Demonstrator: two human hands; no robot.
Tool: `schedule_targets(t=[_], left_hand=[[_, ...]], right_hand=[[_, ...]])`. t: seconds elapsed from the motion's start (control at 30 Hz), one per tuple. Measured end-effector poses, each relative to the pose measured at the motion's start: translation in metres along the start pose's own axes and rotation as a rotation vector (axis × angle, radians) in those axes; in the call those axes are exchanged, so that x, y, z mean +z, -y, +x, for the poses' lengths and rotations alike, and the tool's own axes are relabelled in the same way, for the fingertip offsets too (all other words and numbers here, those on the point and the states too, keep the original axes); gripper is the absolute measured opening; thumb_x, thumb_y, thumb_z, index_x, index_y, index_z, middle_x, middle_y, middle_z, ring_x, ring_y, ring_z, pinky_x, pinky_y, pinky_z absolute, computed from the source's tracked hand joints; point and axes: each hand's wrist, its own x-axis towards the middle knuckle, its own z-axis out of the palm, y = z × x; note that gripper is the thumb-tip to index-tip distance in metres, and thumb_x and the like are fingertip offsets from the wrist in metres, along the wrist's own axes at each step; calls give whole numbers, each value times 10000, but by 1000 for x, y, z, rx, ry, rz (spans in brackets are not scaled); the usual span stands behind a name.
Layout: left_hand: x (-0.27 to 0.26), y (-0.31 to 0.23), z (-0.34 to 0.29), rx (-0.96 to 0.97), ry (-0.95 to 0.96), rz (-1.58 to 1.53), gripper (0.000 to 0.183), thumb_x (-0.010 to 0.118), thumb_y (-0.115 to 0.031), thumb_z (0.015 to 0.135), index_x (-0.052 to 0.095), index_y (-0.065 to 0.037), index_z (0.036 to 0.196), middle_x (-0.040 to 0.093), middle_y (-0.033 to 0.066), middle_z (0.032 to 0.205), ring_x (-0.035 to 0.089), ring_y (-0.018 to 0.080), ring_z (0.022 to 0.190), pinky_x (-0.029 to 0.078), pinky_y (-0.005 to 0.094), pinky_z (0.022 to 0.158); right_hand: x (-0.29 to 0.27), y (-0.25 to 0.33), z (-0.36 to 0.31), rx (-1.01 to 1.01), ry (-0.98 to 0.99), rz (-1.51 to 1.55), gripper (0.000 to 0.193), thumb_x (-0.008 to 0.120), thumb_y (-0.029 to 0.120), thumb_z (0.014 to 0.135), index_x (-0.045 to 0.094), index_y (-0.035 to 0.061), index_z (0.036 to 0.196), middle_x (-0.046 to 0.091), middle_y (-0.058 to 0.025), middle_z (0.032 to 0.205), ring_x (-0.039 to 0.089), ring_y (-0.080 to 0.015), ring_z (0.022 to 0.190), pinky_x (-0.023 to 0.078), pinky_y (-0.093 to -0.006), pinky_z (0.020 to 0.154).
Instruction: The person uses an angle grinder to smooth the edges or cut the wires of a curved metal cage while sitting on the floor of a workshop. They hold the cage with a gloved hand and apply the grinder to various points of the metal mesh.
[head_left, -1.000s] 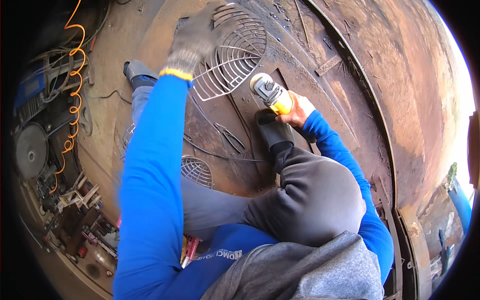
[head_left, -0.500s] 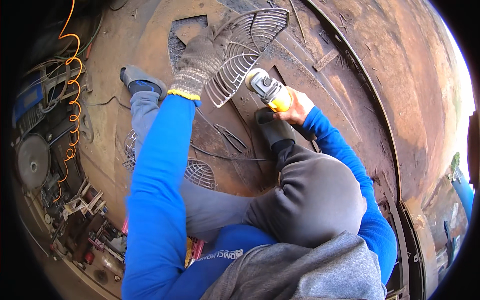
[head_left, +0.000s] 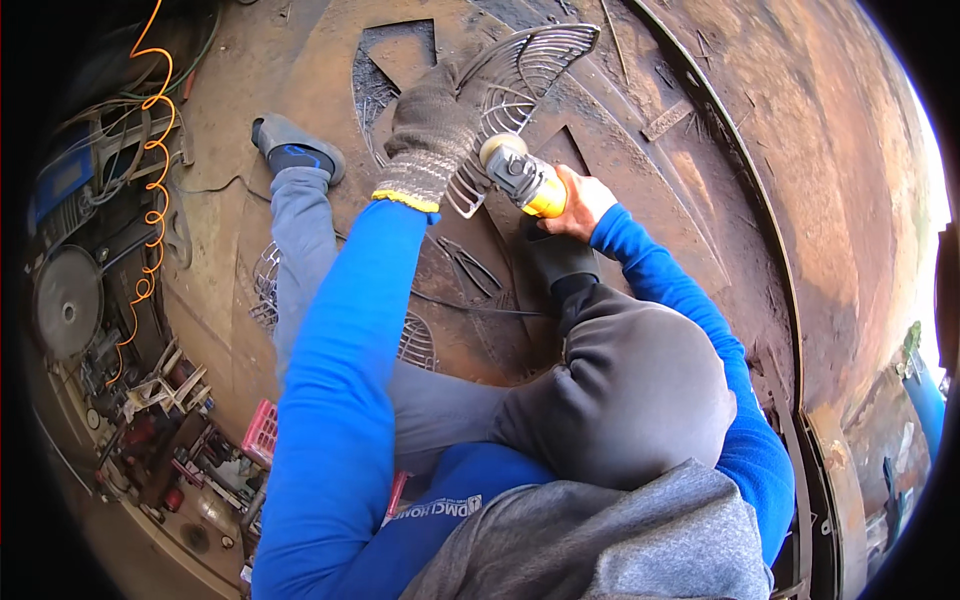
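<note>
A curved, fan-shaped grille of grey metal wire (head_left: pixel 537 62) sits above the rusty brown metal floor (head_left: pixel 215 240), gripped by the person's left hand (head_left: pixel 432 128) in a grey knitted glove. The bare right hand (head_left: pixel 583 203) wraps round a yellow-and-grey angle grinder (head_left: pixel 528 182), its disc right by the bars, touching or not I can't tell. Dark metal pliers (head_left: pixel 456 251) lie nearby; an orange coiled hose (head_left: pixel 152 215) runs along the floor's left edge.

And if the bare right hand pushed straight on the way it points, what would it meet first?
Leading with the yellow-and-grey angle grinder, the bare right hand would probably meet the curved metal wire grille first; depth is unclear.
</note>
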Motion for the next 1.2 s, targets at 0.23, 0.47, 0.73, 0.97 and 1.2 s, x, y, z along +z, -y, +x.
schedule_targets(t=[0.23,0.47,0.73,0.97,1.2], left_hand=[[-13,-24,-1,-47,50,-28,460,655,-353,959,622,-166,1378,677,160,1299,638,372,1198,501,417,1017],[-20,-34,-2,-67,79,39,450,652,-301,962,618,-152,1386,681,167,1300,646,358,1201,502,401,1019],[-11,-35,-2,-14,4,-40,381,621,-373,974,652,-187,1305,686,195,1219,653,417,1116,530,486,954],[-14,-41,7,-14,66,96,460,593,-468,976,662,-126,1276,692,209,1189,650,423,1107,520,470,951],[-13,-45,7,5,96,152,411,577,-429,989,662,-109,1231,683,236,1176,642,438,1104,515,491,944]], right_hand=[[3,-6,4,3,5,-25,624,859,377,681,554,78,1136,706,-221,957,688,-429,929,546,-496,840],[2,-8,7,18,20,-28,648,876,326,650,556,71,1152,703,-211,1000,685,-426,952,547,-482,863],[1,-4,4,73,33,-54,674,873,315,647,570,66,1195,707,-216,1018,689,-420,972,550,-472,878],[-8,7,-2,51,7,36,673,868,306,641,586,50,1195,711,-218,998,698,-416,946,551,-468,859],[-9,3,1,52,16,-35,668,871,324,637,584,56,1178,715,-220,973,703,-418,925,559,-474,843]])
